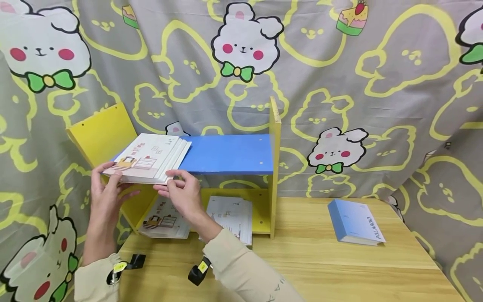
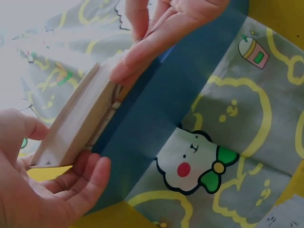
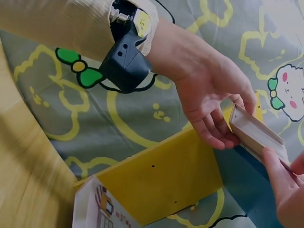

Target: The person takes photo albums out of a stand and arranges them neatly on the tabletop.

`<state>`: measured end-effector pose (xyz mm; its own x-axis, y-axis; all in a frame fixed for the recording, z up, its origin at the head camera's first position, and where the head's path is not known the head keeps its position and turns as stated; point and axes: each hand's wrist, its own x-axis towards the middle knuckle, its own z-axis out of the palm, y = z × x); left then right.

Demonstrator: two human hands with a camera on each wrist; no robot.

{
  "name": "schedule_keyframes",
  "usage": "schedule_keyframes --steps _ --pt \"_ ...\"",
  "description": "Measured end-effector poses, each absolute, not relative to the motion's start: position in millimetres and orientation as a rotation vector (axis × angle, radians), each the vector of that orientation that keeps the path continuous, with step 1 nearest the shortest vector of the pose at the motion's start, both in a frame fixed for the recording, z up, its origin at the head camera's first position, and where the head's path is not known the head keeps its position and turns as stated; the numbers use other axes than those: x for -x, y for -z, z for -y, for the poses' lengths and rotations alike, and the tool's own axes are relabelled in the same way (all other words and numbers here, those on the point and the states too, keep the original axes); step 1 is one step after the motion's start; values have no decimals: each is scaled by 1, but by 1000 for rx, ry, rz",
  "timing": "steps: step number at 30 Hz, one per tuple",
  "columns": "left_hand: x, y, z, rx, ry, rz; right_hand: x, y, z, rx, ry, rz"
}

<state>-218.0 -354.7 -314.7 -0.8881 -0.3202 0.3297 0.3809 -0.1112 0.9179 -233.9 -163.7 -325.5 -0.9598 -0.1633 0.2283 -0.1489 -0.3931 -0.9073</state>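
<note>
A white book (image 1: 147, 157) with printed drawings lies over the left end of the blue shelf board (image 1: 234, 153), its near edge jutting toward me. It looks layered at its right side; I cannot tell if more than one book is there. My left hand (image 1: 105, 191) grips the near left corner, thumb above and fingers below. At the near right corner my right hand (image 1: 185, 191) pinches the edge. In the left wrist view, the left hand (image 2: 52, 175) and right hand (image 2: 171, 28) hold opposite ends of the pale block. The book's underside is mostly hidden.
The yellow side panels (image 1: 276, 167) flank the shelf. Two white books, one on the left (image 1: 166, 220) and one in the middle (image 1: 230, 218), lie in the lower compartment. A blue-and-white POLAROID book (image 1: 356, 222) lies on the wooden table (image 1: 320, 268) at right. A patterned curtain (image 1: 320, 84) hangs behind.
</note>
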Motion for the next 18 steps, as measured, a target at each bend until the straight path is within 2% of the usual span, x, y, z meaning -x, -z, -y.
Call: schedule_keyframes --steps 18 --pt "203 332 364 291 2118 1651 233 338 158 623 2557 -1706"
